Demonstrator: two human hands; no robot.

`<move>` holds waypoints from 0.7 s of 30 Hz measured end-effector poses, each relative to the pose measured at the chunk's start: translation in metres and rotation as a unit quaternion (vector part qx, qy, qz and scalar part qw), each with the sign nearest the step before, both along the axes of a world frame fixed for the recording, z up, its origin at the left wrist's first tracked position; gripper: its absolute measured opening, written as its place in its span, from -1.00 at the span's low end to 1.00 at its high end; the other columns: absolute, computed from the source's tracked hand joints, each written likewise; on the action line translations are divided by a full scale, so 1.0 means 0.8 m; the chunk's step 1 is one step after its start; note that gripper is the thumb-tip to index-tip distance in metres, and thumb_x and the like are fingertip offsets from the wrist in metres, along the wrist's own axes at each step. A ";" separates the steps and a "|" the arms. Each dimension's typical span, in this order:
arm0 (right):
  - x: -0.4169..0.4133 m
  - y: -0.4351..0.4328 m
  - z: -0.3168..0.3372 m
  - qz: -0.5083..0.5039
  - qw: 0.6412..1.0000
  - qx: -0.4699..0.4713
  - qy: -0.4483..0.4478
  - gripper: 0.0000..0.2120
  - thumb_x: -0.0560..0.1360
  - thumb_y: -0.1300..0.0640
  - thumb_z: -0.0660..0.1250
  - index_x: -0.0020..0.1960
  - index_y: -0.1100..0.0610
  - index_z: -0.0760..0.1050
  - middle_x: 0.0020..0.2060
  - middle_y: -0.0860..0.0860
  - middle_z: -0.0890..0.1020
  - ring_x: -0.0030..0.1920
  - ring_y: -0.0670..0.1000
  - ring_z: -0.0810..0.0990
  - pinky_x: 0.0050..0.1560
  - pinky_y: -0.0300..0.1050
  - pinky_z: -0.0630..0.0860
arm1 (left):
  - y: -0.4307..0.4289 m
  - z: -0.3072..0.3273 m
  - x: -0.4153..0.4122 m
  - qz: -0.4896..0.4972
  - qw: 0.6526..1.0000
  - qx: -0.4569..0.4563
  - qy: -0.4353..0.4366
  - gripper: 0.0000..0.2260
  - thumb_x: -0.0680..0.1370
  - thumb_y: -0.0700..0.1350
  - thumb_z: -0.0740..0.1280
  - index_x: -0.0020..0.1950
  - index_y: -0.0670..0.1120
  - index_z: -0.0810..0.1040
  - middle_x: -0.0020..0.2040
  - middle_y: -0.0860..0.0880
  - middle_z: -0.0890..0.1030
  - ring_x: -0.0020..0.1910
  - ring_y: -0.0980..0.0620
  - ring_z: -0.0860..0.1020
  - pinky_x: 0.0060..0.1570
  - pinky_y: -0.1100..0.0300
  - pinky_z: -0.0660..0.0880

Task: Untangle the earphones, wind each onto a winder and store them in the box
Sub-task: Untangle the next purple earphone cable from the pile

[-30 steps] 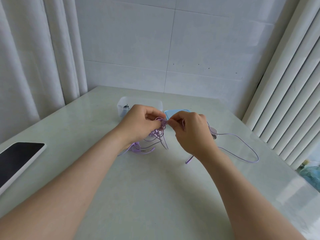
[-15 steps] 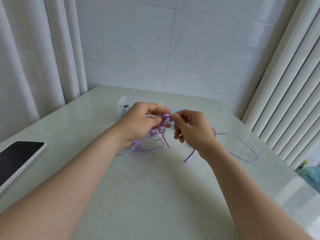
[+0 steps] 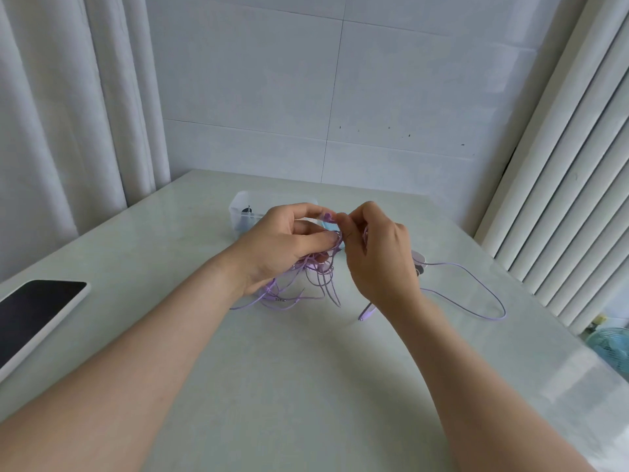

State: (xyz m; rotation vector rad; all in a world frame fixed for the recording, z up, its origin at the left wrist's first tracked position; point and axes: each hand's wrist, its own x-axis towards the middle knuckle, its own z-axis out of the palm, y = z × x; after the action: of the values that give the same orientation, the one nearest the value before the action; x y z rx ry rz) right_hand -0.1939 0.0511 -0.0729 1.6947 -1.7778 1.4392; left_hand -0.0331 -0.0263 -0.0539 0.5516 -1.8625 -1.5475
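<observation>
A tangle of purple earphone cord (image 3: 316, 277) hangs from both hands above the middle of the table. My left hand (image 3: 286, 243) grips the bunched cord, and its thumb and forefinger pinch a purple piece at the top. My right hand (image 3: 377, 253) pinches the same knot from the right. One long purple loop (image 3: 476, 287) trails over the table to the right, and a plug end (image 3: 367, 313) lies below my right wrist. A clear plastic box (image 3: 243, 212) stands behind my left hand. A light blue winder (image 3: 330, 227) shows only as a sliver between the hands.
A phone (image 3: 34, 311) with a dark screen and white case lies at the table's left edge. White curtains hang on the left and white vertical slats on the right. A tiled wall closes the far side of the pale table (image 3: 289, 386).
Both hands have lifted the knot higher and closer together. More of the cord now hangs off the table, and the blue winder is nearly covered by the hands.
</observation>
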 end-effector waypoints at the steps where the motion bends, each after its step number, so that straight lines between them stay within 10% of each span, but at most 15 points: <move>1: 0.001 0.000 0.001 0.002 1.000 -0.007 -0.024 -0.72 0.71 0.05 0.29 -0.10 0.21 0.48 -0.42 -0.05 0.54 -0.33 0.01 0.45 -0.32 -0.10 0.32 | 0.001 0.000 0.000 0.012 1.000 -0.024 -0.015 -0.72 0.57 -0.23 0.49 0.27 -0.08 0.62 0.01 -0.17 0.73 -0.10 -0.06 0.65 0.15 -0.03 0.60; 4: 0.005 0.002 0.011 -0.013 0.993 -0.033 -0.109 -0.72 0.72 0.05 0.25 -0.10 0.18 0.52 -0.32 -0.05 0.64 -0.32 0.01 0.46 -0.27 -0.08 0.33 | -0.004 -0.002 0.001 0.107 0.978 -0.152 -0.092 -0.75 0.55 -0.24 0.46 0.17 0.02 0.65 -0.06 -0.08 0.69 -0.16 0.06 0.63 0.02 0.13 0.58; 8: -0.003 0.006 0.022 0.002 0.971 -0.035 -0.236 -0.66 0.67 -0.02 0.23 -0.16 0.16 0.55 -0.40 0.00 0.67 -0.42 0.10 0.49 -0.30 0.01 0.43 | -0.024 -0.015 0.005 0.274 0.860 -0.380 -0.202 -0.83 0.52 -0.19 0.35 -0.05 0.06 0.68 -0.12 0.05 0.50 -0.09 0.01 0.54 -0.01 0.15 0.40; 14: -0.004 0.015 0.032 -0.016 0.933 0.050 -0.356 -0.70 0.60 0.12 0.27 -0.16 0.31 0.60 -0.48 0.02 0.65 -0.47 0.06 0.59 -0.38 0.05 0.58 | -0.038 -0.023 0.019 0.349 0.689 -0.471 -0.427 -0.90 0.53 -0.13 0.38 -0.11 0.07 0.63 -0.04 0.01 0.38 0.15 -0.16 0.33 -0.06 0.02 0.09; 21: 0.012 0.020 0.019 0.029 0.912 0.363 -0.186 -0.71 0.60 0.14 0.27 -0.14 0.23 0.70 -0.32 0.04 0.75 -0.32 0.02 0.64 -0.20 -0.05 0.69 | -0.037 -0.036 -0.002 0.295 0.714 -0.574 -0.271 -0.55 0.33 -0.40 0.42 0.07 0.06 0.70 0.08 0.08 0.67 0.33 -0.05 0.46 0.33 -0.04 -0.01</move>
State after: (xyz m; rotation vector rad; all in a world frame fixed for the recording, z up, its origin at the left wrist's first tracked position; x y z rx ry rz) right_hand -0.1845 0.0672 -0.0578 1.8787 -2.7536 1.2583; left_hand -0.0345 -0.0558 -0.0825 0.8729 -2.2747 0.3624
